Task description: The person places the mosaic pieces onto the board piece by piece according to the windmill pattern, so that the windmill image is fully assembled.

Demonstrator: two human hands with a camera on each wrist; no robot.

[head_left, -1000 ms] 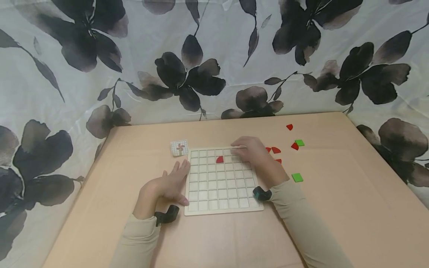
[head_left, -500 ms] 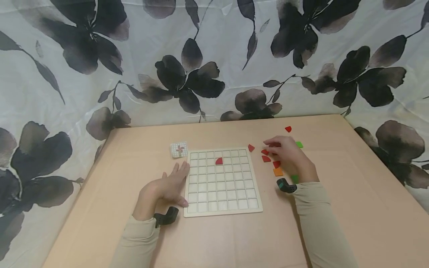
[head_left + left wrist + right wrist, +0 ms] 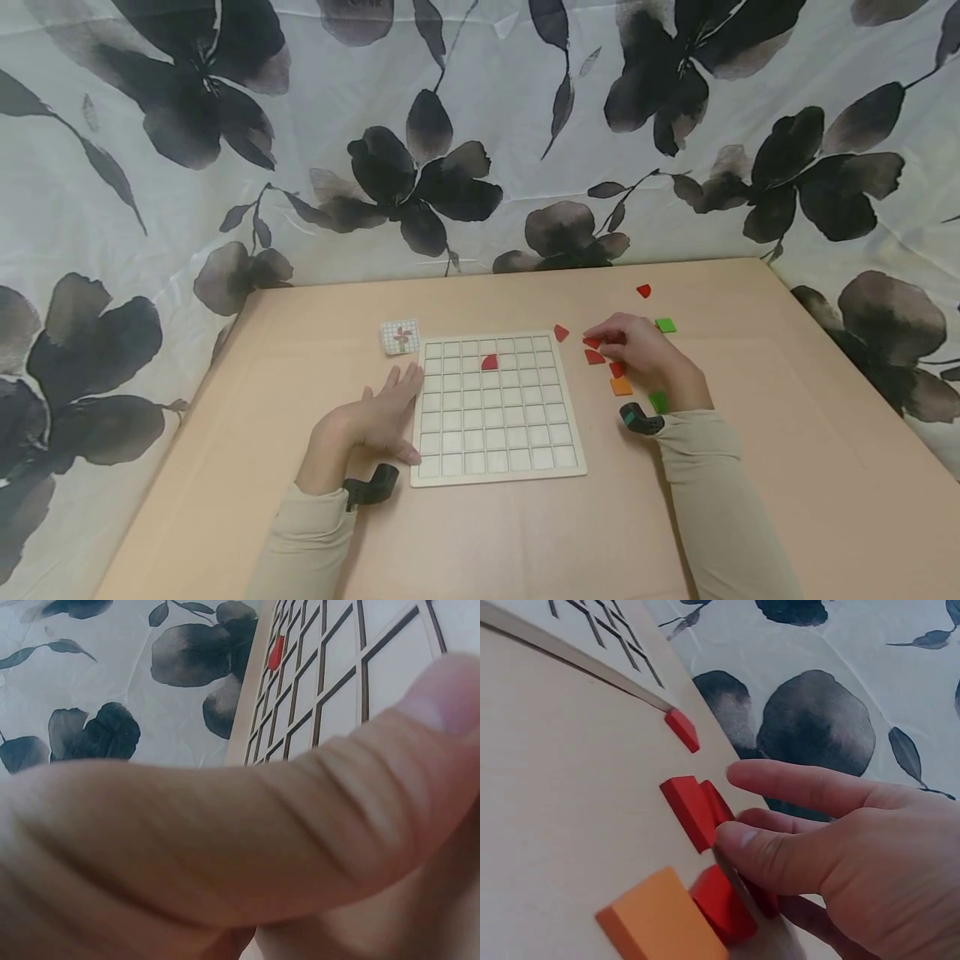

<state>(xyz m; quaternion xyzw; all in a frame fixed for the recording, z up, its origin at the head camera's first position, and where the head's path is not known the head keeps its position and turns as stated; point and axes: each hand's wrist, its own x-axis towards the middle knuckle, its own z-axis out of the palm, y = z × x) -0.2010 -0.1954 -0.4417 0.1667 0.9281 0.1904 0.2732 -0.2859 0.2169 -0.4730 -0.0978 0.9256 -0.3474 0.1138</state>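
My left hand point(image 3: 371, 417) rests flat along the left edge of the white grid board point(image 3: 450, 480), fingers spread and thumb at its lower left corner. In the left wrist view the thumb point(image 3: 225, 840) lies across the foreground. A red quarter-circle piece point(image 3: 490, 362) sits in a cell of the board's second row. To the right of the board, my right hand point(image 3: 645, 350) has its thumb and index finger around another red quarter-circle piece point(image 3: 718, 801), low over the table. Beside it lies a red piece point(image 3: 688, 812); another red piece point(image 3: 724, 907) lies under the thumb side.
A small pattern card point(image 3: 400, 337) lies beyond the board's upper left corner. One red piece point(image 3: 561, 333) lies beside the board's upper right corner. An orange square point(image 3: 621, 387), two green squares point(image 3: 665, 325) and a far red piece point(image 3: 644, 291) lie around the right hand.
My right hand has moved right from over the board's upper right corner to the loose red pieces, then lowered its fingers around one. My left hand has stayed at the board's edge.
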